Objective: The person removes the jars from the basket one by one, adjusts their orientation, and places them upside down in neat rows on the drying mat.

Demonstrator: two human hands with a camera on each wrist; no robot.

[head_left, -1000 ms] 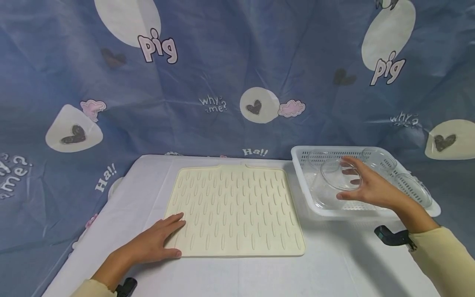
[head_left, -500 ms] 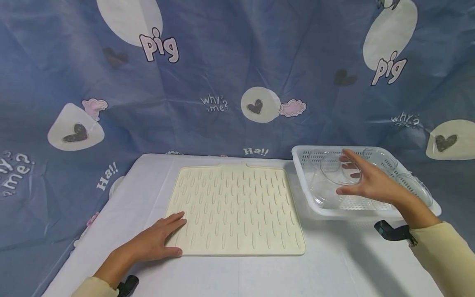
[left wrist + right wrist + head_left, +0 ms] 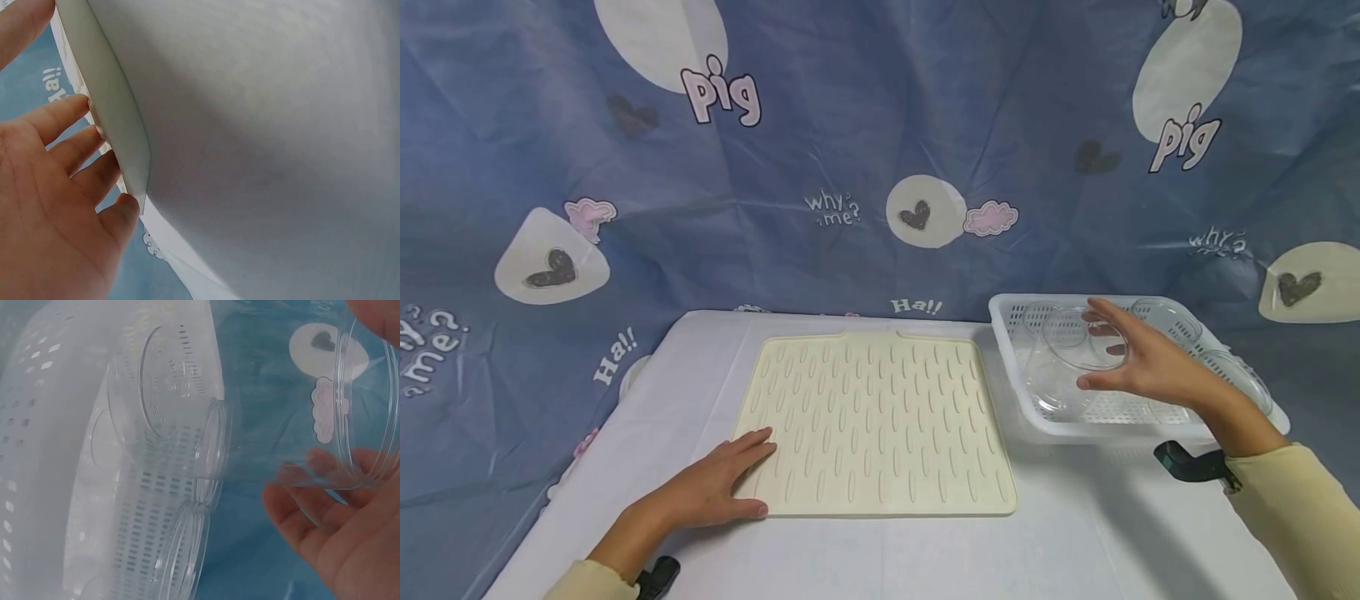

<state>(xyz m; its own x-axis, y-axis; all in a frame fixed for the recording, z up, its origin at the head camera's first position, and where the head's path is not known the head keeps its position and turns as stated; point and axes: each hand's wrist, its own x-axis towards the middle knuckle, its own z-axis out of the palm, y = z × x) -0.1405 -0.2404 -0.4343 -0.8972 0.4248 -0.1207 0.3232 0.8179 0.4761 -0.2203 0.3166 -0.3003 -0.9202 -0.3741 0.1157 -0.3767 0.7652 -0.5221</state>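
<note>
At the right, my right hand (image 3: 1142,358) holds a clear plastic jar (image 3: 1060,354) near its round open rim, over the white basket (image 3: 1112,430). The right wrist view shows the thumb and fingers on opposite sides of this see-through jar (image 3: 269,381). Several more clear jars stand in the basket, one of them a jar (image 3: 184,550) low in that view. On the left, my left hand (image 3: 703,492) rests with spread fingers on the edge of a cream ridged mat (image 3: 880,433). In the left wrist view its fingertips (image 3: 78,103) touch the mat's edge (image 3: 119,94).
A white cloth (image 3: 940,558) covers the table under the mat and basket. Behind it hangs a blue printed curtain (image 3: 820,267). The basket's perforated wall (image 3: 37,425) rises around the jars. A strip of table lies between mat and basket.
My right hand has moved slightly up in the head view, with the jar in its grip. The left hand and the mat stay where they were.
</note>
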